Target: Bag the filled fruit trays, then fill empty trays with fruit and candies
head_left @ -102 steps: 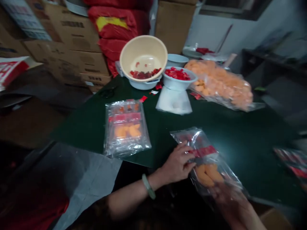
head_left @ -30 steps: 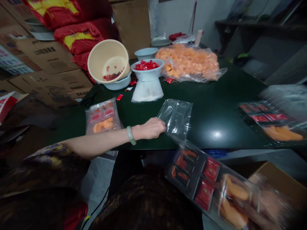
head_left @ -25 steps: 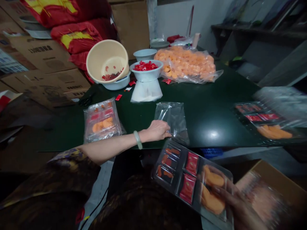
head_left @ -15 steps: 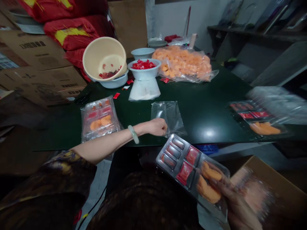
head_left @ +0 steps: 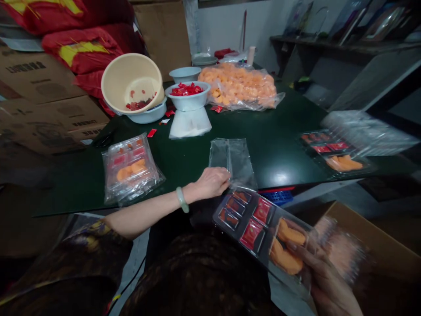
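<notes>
My left hand, with a pale green bangle on its wrist, is closed on the near edge of a clear plastic bag lying flat on the table. My right hand grips the near right end of a plastic tray, thumb over the orange pieces. The tray is tilted below the table edge. Its compartments hold two red packets, orange pieces, and small reddish-brown pieces. The tray's far end meets the bag's mouth; I cannot tell whether it is inside.
Bagged trays lie left on the green table. Behind stand a cream basin, a bowl of red packets, and a big bag of orange pieces. Stacked trays sit right; an open carton stands below.
The tray's far end has come up to the bag's mouth, and the bag's edge now meets it. My left hand keeps its hold on the bag. The view has shifted slightly.
</notes>
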`<state>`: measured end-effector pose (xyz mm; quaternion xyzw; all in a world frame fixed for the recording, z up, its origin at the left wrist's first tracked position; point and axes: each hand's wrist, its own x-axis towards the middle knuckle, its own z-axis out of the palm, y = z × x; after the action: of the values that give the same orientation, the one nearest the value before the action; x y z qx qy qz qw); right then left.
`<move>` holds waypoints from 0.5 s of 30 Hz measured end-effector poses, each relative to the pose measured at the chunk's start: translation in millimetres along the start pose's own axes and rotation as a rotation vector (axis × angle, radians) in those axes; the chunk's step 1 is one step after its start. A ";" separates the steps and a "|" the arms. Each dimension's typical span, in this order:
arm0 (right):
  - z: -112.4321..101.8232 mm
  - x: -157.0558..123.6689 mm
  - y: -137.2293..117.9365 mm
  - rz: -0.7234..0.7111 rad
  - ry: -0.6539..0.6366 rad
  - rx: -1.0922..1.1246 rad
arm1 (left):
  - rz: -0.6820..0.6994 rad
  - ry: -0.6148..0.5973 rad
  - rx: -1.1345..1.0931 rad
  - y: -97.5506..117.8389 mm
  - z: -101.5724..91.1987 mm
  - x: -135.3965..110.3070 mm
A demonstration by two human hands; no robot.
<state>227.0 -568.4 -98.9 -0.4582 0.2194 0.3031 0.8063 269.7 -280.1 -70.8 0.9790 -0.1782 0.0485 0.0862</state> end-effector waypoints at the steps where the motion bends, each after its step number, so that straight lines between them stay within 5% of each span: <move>1: -0.6 -1.0 1.1 -0.011 0.013 0.008 | -0.001 0.022 -0.036 1.5 -1.3 -2.6; 7: 2.1 -7.4 8.2 -0.118 0.126 0.022 | -0.029 0.197 -0.054 11.6 2.9 -11.5; 15: 7.1 -8.1 12.3 -0.012 -0.058 -0.025 | -0.232 0.258 -0.063 4.2 28.4 -4.5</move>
<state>213.2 -559.6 -97.8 -0.4607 0.1893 0.3142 0.8082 265.8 -287.7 -98.5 0.9755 -0.0529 0.1578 0.1438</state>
